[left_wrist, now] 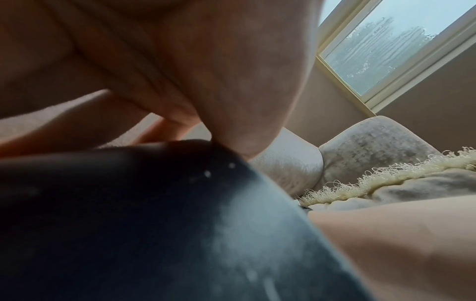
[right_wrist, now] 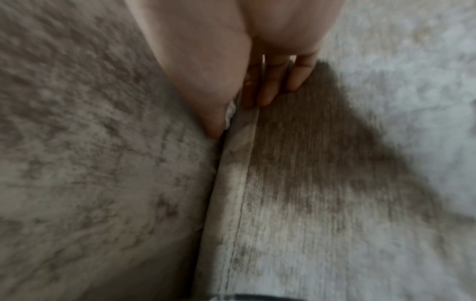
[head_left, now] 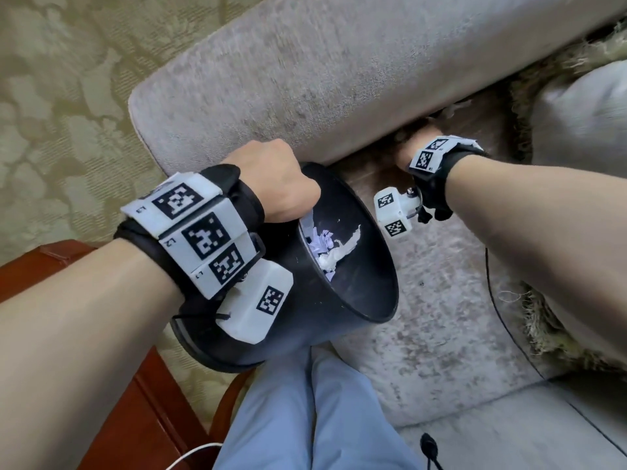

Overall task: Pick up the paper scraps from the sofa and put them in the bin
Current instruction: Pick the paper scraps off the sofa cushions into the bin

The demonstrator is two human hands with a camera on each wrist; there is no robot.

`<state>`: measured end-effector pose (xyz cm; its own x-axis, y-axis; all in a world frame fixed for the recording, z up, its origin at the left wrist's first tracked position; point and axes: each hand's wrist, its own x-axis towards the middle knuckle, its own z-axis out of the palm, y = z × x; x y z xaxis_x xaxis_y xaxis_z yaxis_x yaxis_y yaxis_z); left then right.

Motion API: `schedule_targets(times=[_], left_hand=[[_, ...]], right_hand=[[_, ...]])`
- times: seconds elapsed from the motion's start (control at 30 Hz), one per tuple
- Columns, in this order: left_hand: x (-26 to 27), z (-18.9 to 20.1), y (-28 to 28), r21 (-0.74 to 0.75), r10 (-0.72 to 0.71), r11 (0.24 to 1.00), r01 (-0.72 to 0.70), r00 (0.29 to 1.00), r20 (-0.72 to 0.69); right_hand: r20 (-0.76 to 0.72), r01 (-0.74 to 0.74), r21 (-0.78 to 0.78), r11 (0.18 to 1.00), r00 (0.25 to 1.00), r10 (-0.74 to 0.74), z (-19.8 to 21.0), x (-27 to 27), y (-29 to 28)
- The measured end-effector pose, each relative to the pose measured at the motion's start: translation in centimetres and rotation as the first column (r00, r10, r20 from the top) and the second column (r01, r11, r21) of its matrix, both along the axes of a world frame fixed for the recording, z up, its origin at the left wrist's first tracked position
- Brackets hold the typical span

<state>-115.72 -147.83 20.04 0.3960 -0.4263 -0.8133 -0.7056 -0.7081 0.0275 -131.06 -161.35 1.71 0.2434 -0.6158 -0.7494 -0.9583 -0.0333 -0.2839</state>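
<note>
My left hand (head_left: 281, 181) grips the rim of a black bin (head_left: 359, 293), tilted toward the sofa seat, with white paper scraps (head_left: 330, 247) inside it. In the left wrist view the palm (left_wrist: 219, 81) lies against the dark bin wall (left_wrist: 128, 224). My right hand (head_left: 415, 140) reaches into the crease between the sofa arm and the seat cushion. In the right wrist view the thumb and fingers (right_wrist: 268, 89) pinch a small white paper scrap (right_wrist: 231, 113) at that crease.
The grey velvet sofa arm (head_left: 339, 72) runs across the top, the seat cushion (head_left: 441, 317) below it. A fringed cushion (head_left: 583, 113) sits at the right. A red-brown wooden table (head_left: 129, 418) stands at lower left on patterned carpet (head_left: 61, 96). A black cable (head_left: 495, 300) crosses the seat.
</note>
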Motion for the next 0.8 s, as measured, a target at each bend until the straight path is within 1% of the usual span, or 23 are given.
schedule_targets(times=[0.03,0.07,0.1,0.13,0.17,0.2,0.23,0.27,0.33,0.37,0.4,0.43,0.47,0.5,0.53,0.57,0.6,0.63,0.67,0.7,0.73,0.77,0.8], left_hand=[[0.0,0.0,-0.1,-0.001,-0.003,1.000,0.003,1.000,-0.002],[-0.1,0.0,-0.2,-0.004,-0.006,1.000,0.006,1.000,-0.002],[-0.1,0.0,-0.3,-0.005,-0.007,1.000,0.007,1.000,-0.002],[-0.2,0.0,-0.4,-0.007,-0.008,1.000,0.008,1.000,0.000],[-0.3,0.1,-0.5,-0.007,-0.011,1.000,0.011,1.000,0.002],[-0.3,0.1,-0.6,-0.004,-0.014,1.000,0.014,1.000,0.002],[-0.4,0.2,-0.6,0.001,-0.016,1.000,0.016,1.000,0.001],[-0.5,0.3,-0.7,0.005,-0.015,1.000,0.015,1.000,0.000],[-0.7,0.5,-0.8,0.011,-0.010,1.000,0.010,1.000,-0.003],[-0.7,0.6,-0.8,0.012,-0.008,1.000,0.008,1.000,-0.004],[-0.8,0.7,-0.8,0.010,-0.006,1.000,0.007,1.000,-0.004],[-0.7,0.8,-0.8,0.008,-0.004,1.000,0.004,1.000,-0.003],[-0.8,0.9,-0.8,0.003,-0.002,1.000,0.002,1.000,-0.002],[-0.8,1.0,-0.8,0.000,0.003,1.000,-0.003,1.000,-0.003],[-0.8,1.1,-0.8,0.001,0.008,1.000,-0.008,1.000,-0.004],[-0.9,1.1,-0.8,0.004,0.009,1.000,-0.009,1.000,-0.004],[-0.9,1.2,-0.8,0.004,0.009,1.000,-0.009,1.000,-0.002],[-0.9,1.2,-0.8,0.003,0.010,1.000,-0.010,1.000,0.000],[-1.0,1.2,-0.8,0.002,0.011,1.000,-0.011,1.000,0.003],[-1.0,1.1,-0.8,0.002,0.013,1.000,-0.013,1.000,0.005],[-1.0,1.0,-0.9,0.003,0.015,1.000,-0.015,1.000,0.006],[-1.0,1.0,-0.9,0.006,0.019,1.000,-0.019,1.000,0.008],[-1.0,0.9,-1.0,0.007,0.024,1.000,-0.024,1.000,0.011]], right_hand=[[0.022,-0.060,0.002,0.998,0.998,0.060,-1.2,-0.1,-0.3],[0.003,0.031,0.013,0.999,1.000,-0.031,-1.5,-0.2,-0.5],[0.011,0.059,-0.013,0.998,0.998,-0.059,-1.6,-0.2,-0.7],[0.002,0.046,-0.022,0.999,0.999,-0.046,-0.7,0.0,-0.5],[0.052,0.093,-0.043,0.995,0.994,-0.091,-0.5,-0.2,-0.6],[0.053,0.097,-0.007,0.995,0.994,-0.097,-0.1,-0.3,-0.3],[0.074,0.237,0.049,0.970,0.968,-0.240,0.3,-0.3,-0.1],[0.071,0.268,0.103,0.958,0.959,-0.276,0.8,-0.2,0.1],[0.057,0.477,0.208,0.854,0.866,-0.497,2.3,-0.3,0.8],[0.082,0.516,0.272,0.812,0.828,-0.554,2.5,-0.4,1.3],[0.119,0.474,0.330,0.817,0.837,-0.534,2.8,-0.4,1.9],[0.158,0.371,0.404,0.836,0.872,-0.463,3.8,-0.4,2.9],[0.197,0.207,0.492,0.846,0.920,-0.340,4.2,-0.4,3.7],[0.231,0.029,0.579,0.815,0.953,-0.198,5.5,-0.4,4.6],[0.253,-0.133,0.668,0.732,0.966,-0.056,6.1,-0.4,5.4],[0.242,-0.207,0.746,0.633,0.970,0.032,7.1,-0.5,6.0],[0.226,-0.227,0.781,0.581,0.971,0.076,7.1,-0.7,6.0],[0.224,-0.219,0.771,0.598,0.972,0.067,7.4,-0.7,5.9],[0.223,-0.184,0.720,0.669,0.975,0.028,6.9,-0.7,5.3],[0.221,-0.111,0.634,0.765,0.974,-0.043,6.8,-0.8,4.4],[0.196,0.019,0.528,0.849,0.970,-0.143,6.0,-1.1,3.2],[0.157,0.158,0.402,0.902,0.959,-0.238,5.3,-1.5,2.1],[0.108,0.262,0.266,0.928,0.948,-0.299,4.2,-2.1,0.8]])
